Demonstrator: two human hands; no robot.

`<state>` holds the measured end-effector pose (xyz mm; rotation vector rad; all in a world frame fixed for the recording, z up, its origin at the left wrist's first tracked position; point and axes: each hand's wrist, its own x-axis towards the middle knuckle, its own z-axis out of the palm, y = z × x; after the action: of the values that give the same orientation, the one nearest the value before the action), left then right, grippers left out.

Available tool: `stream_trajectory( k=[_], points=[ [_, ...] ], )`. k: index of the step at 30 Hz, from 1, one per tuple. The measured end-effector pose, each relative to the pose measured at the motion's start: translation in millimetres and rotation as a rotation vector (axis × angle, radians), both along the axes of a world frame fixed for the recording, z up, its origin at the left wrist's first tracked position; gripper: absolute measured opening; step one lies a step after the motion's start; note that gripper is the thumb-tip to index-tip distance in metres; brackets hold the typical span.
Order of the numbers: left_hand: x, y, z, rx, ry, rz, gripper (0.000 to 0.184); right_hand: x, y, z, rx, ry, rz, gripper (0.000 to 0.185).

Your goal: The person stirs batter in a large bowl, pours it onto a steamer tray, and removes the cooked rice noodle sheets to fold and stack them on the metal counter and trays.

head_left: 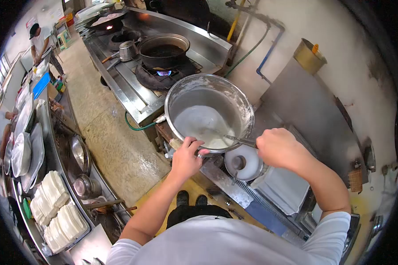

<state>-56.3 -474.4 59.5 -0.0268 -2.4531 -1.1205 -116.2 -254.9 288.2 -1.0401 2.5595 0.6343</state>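
Observation:
A large metal pot [177,99] with a white liquid [197,121] in its bottom stands in front of me, white residue smeared up its inner wall. My left hand [189,160] grips the near rim, its fingers bent over the edge. In my right hand [276,145] is the handle of a long metal utensil [241,140], which slants down into the liquid. The utensil's head is hidden under the surface, so I cannot tell its exact kind. Just below the pot sits a round container of white contents [252,162] with a dark scoop-like piece [239,162] in it.
A wide pan [164,46] sits over a lit blue flame [163,73] on the steel stove. Left of the aisle, a counter carries a tray of white blocks [59,212] and covered bowls [22,152]. Another person [42,44] stands far left; part of another shows below.

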Motion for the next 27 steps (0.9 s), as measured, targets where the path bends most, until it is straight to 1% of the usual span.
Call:
stream_trajectory(
  k=[4,7,10,13,14,17,19,20,23,24,27],
  points=[
    [-0.7,2.0,-4.6,0.008,0.023,0.013,0.027,5.7,-9.1,-16.0,-0.149,-0.056,0.000,0.011],
    [1.4,3.5,1.2,0.019,-0.016,0.029,0.027,17.7,-14.0,-62.0,-0.208,-0.028,-0.007,0.018],
    [2.2,4.7,3.4,0.015,-0.021,0.037,0.028,22.6,-9.2,-112.2,-0.276,0.208,-0.016,0.030],
    [4.1,5.4,4.1,-0.006,-0.017,0.051,0.028,7.2,11.4,-123.5,-0.155,0.260,-0.051,0.043],
    [4.0,6.2,4.3,-0.014,-0.016,0.055,0.029,-0.2,18.7,-123.0,-0.183,0.269,-0.077,0.037],
    [4.1,7.8,1.8,-0.039,0.021,0.067,0.028,-22.4,36.8,-89.1,-0.152,0.118,0.015,0.029],
    [4.8,8.9,-1.7,-0.036,0.002,0.065,0.028,-37.8,30.3,-61.4,-0.089,-0.069,-0.096,0.026],
    [5.0,9.3,-2.4,-0.035,-0.006,0.063,0.028,-45.2,26.1,-46.5,-0.058,-0.161,-0.152,0.028],
    [7.9,11.7,-0.6,-0.057,0.005,0.078,0.027,-58.0,-1.7,-5.4,0.144,-0.415,-0.330,0.036],
    [8.7,12.4,0.3,-0.050,-0.011,0.079,0.027,-54.0,-5.5,6.9,0.083,-0.518,-0.405,0.035],
    [9.0,12.2,2.4,-0.045,-0.040,0.086,0.027,-57.7,9.6,-27.3,-0.245,-0.673,-0.691,0.036]
  ],
)
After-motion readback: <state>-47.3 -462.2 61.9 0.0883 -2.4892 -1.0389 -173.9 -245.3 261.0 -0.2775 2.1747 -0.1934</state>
